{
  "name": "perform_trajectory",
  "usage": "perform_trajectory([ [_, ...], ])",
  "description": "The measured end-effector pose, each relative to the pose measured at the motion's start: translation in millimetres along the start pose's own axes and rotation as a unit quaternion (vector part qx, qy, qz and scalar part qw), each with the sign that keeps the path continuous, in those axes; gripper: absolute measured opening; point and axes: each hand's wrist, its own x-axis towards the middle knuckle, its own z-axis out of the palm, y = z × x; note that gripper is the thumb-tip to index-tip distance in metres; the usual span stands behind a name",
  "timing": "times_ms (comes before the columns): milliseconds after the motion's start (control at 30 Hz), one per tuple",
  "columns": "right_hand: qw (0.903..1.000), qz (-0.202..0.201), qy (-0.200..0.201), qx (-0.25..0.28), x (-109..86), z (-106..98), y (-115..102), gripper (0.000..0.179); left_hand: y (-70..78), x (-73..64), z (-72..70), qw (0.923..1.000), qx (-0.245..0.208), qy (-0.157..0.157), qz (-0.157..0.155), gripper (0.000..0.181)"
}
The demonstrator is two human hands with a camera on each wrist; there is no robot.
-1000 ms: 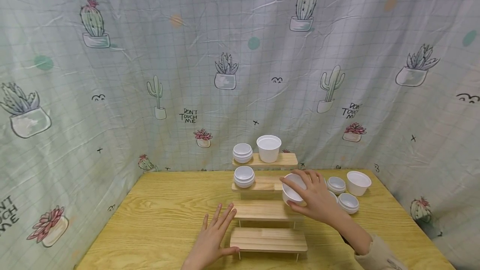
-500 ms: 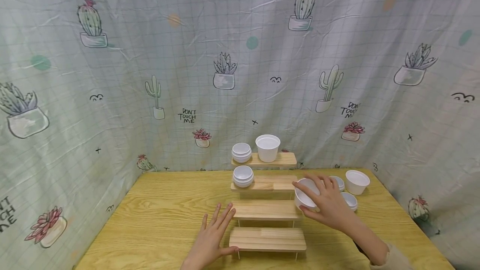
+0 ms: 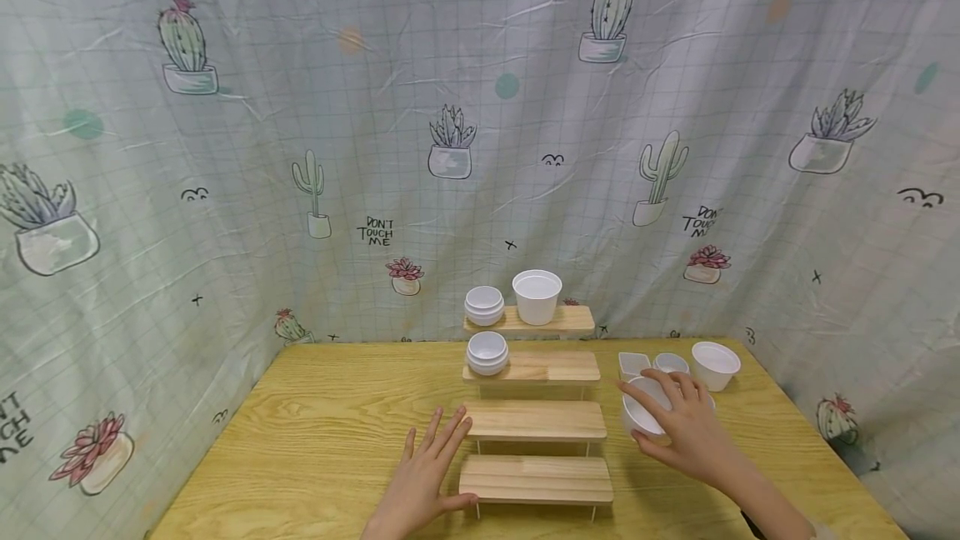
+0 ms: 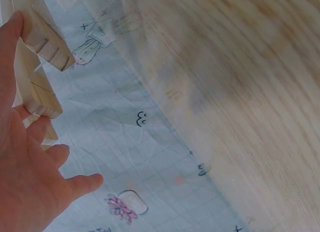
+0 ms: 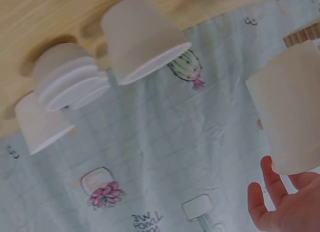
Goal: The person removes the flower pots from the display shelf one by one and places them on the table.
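A white round plastic pot (image 3: pixel 647 407) is in my right hand (image 3: pixel 686 432), whose thumb and fingers grip it around the rim; it hangs large at the right of the right wrist view, open top away from the table. My left hand (image 3: pixel 420 473) has its fingers spread, touching the left ends of the lower boards of a stepped wooden stand (image 3: pixel 536 421). On the stand's top board sit a ridged white pot (image 3: pixel 484 307) and a taller tapered pot (image 3: pixel 537 297). Another ridged pot (image 3: pixel 487 353) sits at the left of the board below.
Right of the stand, a square white pot (image 3: pixel 633 363), a ridged pot (image 3: pixel 671 364) and a tapered pot (image 3: pixel 716 365) stand on the wooden table (image 3: pixel 337 423). One more pot is mostly hidden behind my right hand. A cactus-print curtain (image 3: pixel 480 215) hangs behind.
My right hand has carried the white pot rightward, from beside the stand's second board to in front of the loose pots. My left hand has stayed at the stand.
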Motion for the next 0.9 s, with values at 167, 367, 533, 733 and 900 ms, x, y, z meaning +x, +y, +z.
perform_trajectory([
  [167,0.9998,0.019,-0.003,-0.003,-14.9,-1.9,6.5,0.058,0.4,0.2,-0.1,1.0,0.0,-0.003,-0.001,0.099],
  [367,0.9989,0.041,-0.02,-0.015,-35.8,-4.4,14.6,0.057,0.7,0.7,0.3,1.0,0.003,0.002,0.005,0.099],
  [533,0.9978,0.061,-0.023,-0.013,-47.0,-6.6,20.7,0.059,1.5,0.8,0.1,0.9999,0.006,0.009,0.007,0.097],
  [733,0.9959,0.086,-0.024,-0.016,-56.4,-10.1,26.9,0.06,1.8,0.7,0.0,0.9999,0.006,0.009,0.004,0.097],
  [900,0.9936,0.106,-0.032,-0.023,-64.5,-10.7,33.7,0.056,2.4,0.2,-0.9,1.0,0.006,0.006,0.002,0.098],
])
